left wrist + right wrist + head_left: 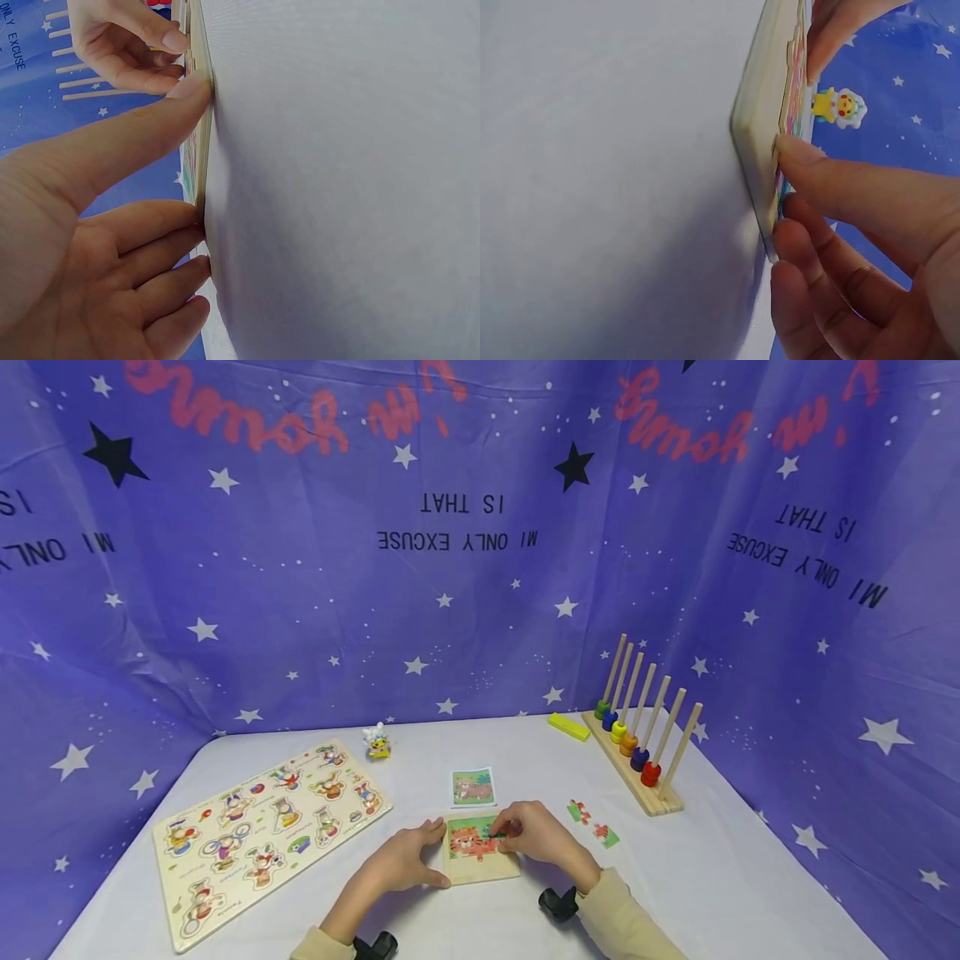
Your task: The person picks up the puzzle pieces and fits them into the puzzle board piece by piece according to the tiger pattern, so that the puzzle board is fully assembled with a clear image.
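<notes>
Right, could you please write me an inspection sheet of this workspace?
Surface: white-covered table.
Job's things: square pale wooden puzzle board, partly filled with a red-striped animal picture; loose red-and-green puzzle pieces to its right; small square animal picture card beyond it.
Clutter: large cream rectangular picture board, small white-and-yellow figurine, yellow oblong block, wooden peg rack with coloured beads.
Hands: left hand touches the puzzle board's left edge; right hand is at its right side, grip on a piece unclear.
Cables: nothing seen.
Surroundings: purple-blue star-patterned fabric backdrop with lettering.
</notes>
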`<state>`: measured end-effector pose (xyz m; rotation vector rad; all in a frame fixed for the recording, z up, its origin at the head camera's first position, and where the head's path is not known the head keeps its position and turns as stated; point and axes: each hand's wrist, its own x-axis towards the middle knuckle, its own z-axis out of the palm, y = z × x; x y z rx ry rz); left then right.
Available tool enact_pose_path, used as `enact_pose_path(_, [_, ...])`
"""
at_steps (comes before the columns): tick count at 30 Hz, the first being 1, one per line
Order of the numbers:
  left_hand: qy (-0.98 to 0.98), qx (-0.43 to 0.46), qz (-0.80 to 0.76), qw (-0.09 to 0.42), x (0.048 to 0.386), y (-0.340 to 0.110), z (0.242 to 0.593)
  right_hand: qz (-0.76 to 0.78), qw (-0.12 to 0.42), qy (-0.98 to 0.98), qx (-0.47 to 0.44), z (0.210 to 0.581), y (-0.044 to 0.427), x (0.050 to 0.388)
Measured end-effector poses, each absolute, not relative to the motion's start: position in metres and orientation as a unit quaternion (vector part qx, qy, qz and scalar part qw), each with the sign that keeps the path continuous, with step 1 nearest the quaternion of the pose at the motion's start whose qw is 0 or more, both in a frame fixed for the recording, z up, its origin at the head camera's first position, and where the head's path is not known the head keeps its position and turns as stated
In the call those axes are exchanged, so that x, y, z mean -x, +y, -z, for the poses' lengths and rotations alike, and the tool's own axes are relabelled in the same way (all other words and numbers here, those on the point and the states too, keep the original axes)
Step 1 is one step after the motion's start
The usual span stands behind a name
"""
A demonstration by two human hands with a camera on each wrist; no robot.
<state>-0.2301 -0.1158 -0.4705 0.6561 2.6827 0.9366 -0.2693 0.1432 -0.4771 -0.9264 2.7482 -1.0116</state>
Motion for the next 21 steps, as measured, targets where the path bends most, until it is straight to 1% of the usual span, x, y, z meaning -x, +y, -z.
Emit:
enact_pose_path(15, [0.915,-0.219,-0.320,0.111,0.229,-0.116,0.469,0.329,0.048,0.890,0.312,0.475,0.144,0.270])
enact_pose_path(21, [0.915,-0.221,-0.320,0.110,0.230,-0.115,0.468,0.334,0.035,0.883,0.327,0.472,0.154,0.271])
